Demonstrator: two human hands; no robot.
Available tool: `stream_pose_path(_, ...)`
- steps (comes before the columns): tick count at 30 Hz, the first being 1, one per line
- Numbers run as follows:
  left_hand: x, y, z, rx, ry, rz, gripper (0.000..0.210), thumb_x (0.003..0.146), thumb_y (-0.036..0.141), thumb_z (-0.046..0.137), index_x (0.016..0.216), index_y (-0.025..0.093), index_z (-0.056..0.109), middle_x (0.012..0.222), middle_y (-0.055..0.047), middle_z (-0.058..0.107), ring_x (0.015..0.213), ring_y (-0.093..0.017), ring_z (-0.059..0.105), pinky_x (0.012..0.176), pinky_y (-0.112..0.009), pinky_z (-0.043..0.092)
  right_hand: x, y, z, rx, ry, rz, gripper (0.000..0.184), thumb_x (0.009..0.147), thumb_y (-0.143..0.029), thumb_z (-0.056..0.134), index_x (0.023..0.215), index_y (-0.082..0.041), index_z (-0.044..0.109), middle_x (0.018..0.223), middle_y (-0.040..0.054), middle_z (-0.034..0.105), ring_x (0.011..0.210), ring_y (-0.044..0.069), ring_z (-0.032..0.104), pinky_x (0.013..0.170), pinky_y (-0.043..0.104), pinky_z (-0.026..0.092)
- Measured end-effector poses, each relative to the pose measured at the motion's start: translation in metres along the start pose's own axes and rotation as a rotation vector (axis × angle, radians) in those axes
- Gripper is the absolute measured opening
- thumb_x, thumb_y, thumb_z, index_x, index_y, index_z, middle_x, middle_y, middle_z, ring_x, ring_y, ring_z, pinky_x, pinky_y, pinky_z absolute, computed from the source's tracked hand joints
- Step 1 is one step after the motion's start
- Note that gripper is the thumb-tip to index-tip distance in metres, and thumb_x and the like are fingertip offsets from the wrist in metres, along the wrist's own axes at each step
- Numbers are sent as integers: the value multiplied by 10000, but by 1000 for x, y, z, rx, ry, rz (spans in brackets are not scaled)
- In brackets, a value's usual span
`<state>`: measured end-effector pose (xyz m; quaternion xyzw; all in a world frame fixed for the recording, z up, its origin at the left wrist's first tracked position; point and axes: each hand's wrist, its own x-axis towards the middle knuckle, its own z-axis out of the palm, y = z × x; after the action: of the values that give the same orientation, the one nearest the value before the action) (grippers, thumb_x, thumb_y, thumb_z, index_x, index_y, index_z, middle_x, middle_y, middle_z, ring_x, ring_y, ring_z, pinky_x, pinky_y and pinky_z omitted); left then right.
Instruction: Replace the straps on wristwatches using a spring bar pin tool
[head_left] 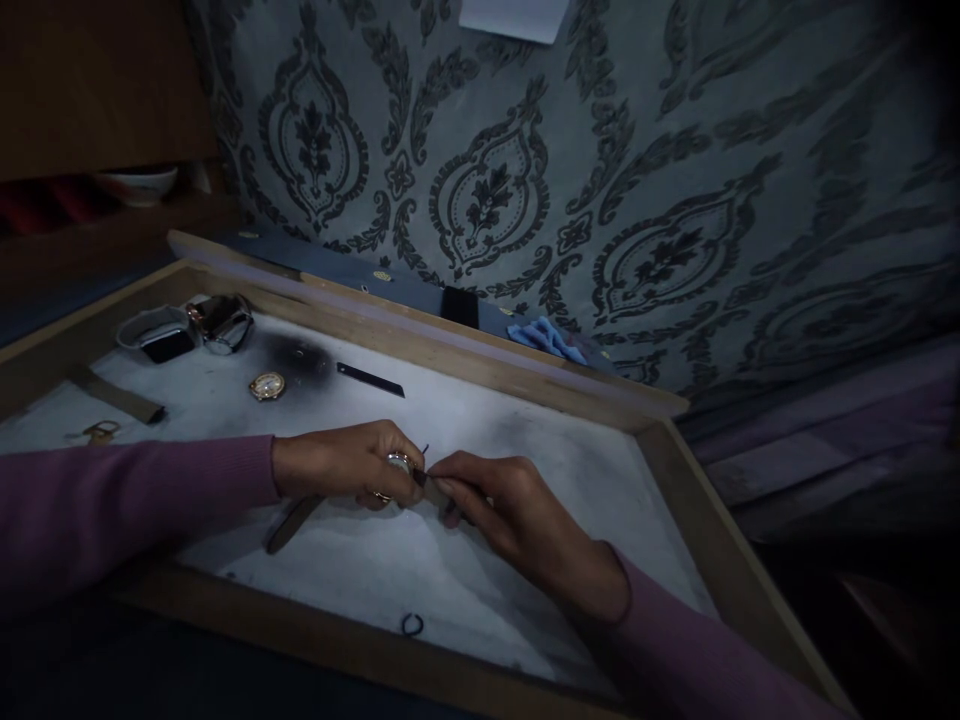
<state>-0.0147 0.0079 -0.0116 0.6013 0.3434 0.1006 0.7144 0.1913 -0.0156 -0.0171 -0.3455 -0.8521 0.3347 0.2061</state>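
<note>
Near the middle of a white-bottomed tray, my left hand (pixel 352 462) is closed around a wristwatch (pixel 400 461) with a shiny round case. A brown strap end (pixel 294 524) sticks out below my left wrist. My right hand (pixel 517 510) meets it from the right, thumb and forefinger pinched at the edge of the watch. What lies in that pinch is small, dark and mostly hidden by the fingers. A thin dark tip shows just above the fingertips. Much of the watch is covered by my left fingers.
The shallow wooden tray (pixel 480 338) also holds a loose watch face (pixel 267 386), a dark flat blade-like strip (pixel 370 379), a strap piece (pixel 116 393), a smartwatch (pixel 168 345), and a dark ring (pixel 412 625). Behind its rim lie a blue cloth (pixel 546 338) and a black flat object (pixel 460 307).
</note>
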Motion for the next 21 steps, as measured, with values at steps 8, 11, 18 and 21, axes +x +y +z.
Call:
stream_pose_path(8,2,-2,-1,-10,1,-6,116,701,272,601,659,168,568,460,81,381,435,-78,282,444,-228,195,0,1,3,298,8,188,216,1011,-319,401,894,-176,513,626,-20,615,527,106,603,559,220,470)
stream_pose_path(11,1,-2,-2,12,-4,-4,134,725,284,593,667,168,561,473,77,382,441,-77,284,449,-228,196,1,2,5,456,-25,249,219,987,-393,442,901,-193,471,681,-33,592,444,64,504,432,174,404)
stream_pose_path(18,1,-2,-5,43,-37,-14,217,713,341,662,663,166,545,504,74,429,471,-78,345,478,-217,250,4,-6,3,542,-22,348,308,911,-428,558,783,-148,573,579,-45,494,438,45,331,368,152,235)
stream_pose_path(21,1,-2,-8,68,-65,-35,219,689,307,681,631,169,521,503,78,433,475,-74,349,476,-212,254,5,-8,1,578,-26,387,338,876,-459,593,745,-148,574,552,-51,494,420,41,311,373,165,220)
